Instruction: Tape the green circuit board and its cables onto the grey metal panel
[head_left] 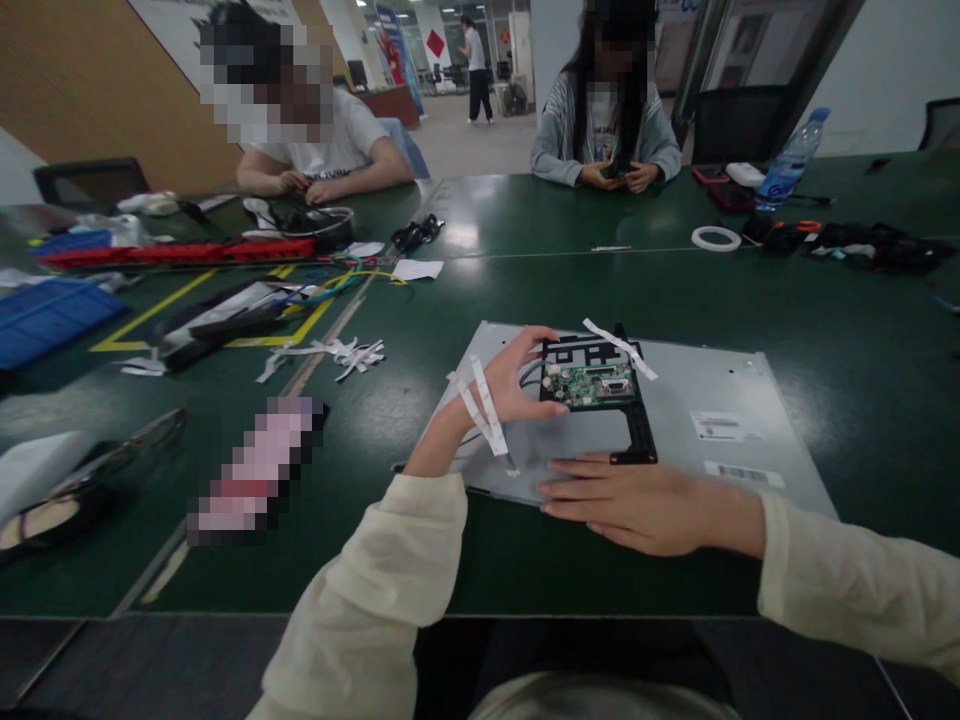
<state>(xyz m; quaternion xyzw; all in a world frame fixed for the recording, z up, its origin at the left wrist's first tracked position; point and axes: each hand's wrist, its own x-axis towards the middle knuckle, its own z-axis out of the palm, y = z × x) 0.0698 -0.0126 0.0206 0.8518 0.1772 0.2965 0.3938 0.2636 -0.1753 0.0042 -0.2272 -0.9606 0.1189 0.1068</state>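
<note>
In front of me a flat grey metal panel [705, 385] lies on the table, with printed labels on its right part. On it sits a black plastic bracket [643, 430] carrying a green circuit board [589, 385]. My left hand [510, 385] grips the bracket's left end, thumb on the near side and fingers over the far side. Paper tape strips [480, 405] hang across that hand's wrist, and another white strip [621, 348] lies over the bracket. My right hand [645, 505] rests flat at the panel's near edge, fingers stretched out just below the bracket. Thin cables run under my left hand.
Torn white strips [352, 355] and a pixelated pink phone-like object [259, 465] lie to the left. A blue bin [56, 315] stands far left. A tape roll [715, 238] and water bottle [793, 160] are at the far right. Two people sit across the table.
</note>
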